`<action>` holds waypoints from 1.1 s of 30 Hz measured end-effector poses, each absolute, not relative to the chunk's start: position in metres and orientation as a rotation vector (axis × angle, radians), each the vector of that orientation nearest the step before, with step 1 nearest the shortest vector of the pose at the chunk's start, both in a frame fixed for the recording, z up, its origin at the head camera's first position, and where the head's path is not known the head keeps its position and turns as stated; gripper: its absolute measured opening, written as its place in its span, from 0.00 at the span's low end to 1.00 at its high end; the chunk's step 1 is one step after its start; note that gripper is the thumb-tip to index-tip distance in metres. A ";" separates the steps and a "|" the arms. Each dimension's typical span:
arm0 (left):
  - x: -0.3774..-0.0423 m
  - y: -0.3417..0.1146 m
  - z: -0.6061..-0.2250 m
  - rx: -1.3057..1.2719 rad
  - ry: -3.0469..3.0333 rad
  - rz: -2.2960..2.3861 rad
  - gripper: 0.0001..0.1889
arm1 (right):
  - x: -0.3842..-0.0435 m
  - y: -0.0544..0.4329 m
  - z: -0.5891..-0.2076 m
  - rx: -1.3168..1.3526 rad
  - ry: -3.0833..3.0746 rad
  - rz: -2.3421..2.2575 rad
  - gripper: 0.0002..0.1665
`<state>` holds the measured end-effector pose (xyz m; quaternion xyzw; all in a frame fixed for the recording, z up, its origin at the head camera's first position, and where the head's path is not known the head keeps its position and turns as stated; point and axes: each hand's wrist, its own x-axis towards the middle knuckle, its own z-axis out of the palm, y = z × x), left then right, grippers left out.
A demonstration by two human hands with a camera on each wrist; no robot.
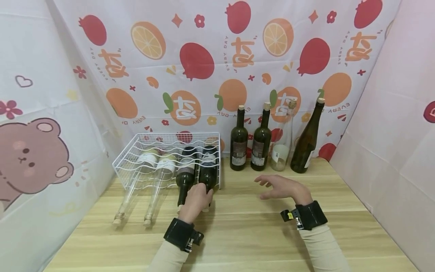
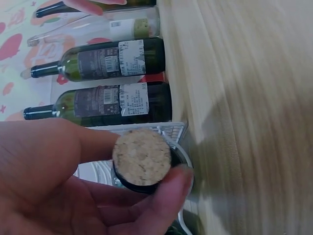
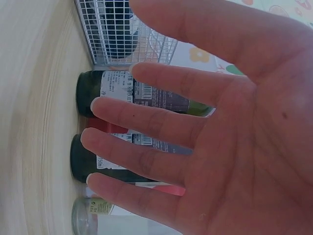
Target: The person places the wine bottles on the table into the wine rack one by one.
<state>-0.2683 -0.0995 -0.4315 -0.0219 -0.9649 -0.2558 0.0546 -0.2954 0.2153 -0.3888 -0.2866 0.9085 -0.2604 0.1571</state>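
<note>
Item: two pale sleeves, entering over the wood-grained bench; a black wrist strap with small camera on each arm.
Item: left hand, fingers curled round the neck of the rightmost dark bottle, which lay in the rack; its cork faced the left wrist camera.
Item: right hand, raised above the bench, holding nothing; fingers spread apart, in front of the standing bottles.
Item: two clear bottles, corked, laid at the rack's left, the outer one and the inner one, necks toward the person.
Item: second dark bottle, laid between the clear pair and the held one.
Item: white wire rack with wavy crossbars, bearing all four.
Item: four corked bottles on the bench, right of the rack: two dark green with labels, one clear, one slimmer dark.
Item: fruit-printed cloth, hung behind.
</note>
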 end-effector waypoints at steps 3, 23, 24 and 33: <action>-0.267 -0.099 -0.428 -0.090 -2.965 -0.771 0.22 | -0.296 0.216 -0.387 -0.815 2.604 -0.733 0.35; -0.266 -0.099 -0.434 -0.052 -2.878 -0.759 0.22 | -0.296 0.215 -0.391 -0.810 2.587 -0.727 0.35; -0.266 -0.099 -0.434 -0.049 -2.874 -0.756 0.22 | -0.297 0.215 -0.391 -0.810 2.587 -0.726 0.35; -0.268 -0.097 -0.436 -0.052 -2.827 -0.770 0.23 | -0.297 0.215 -0.391 -0.800 2.584 -0.720 0.35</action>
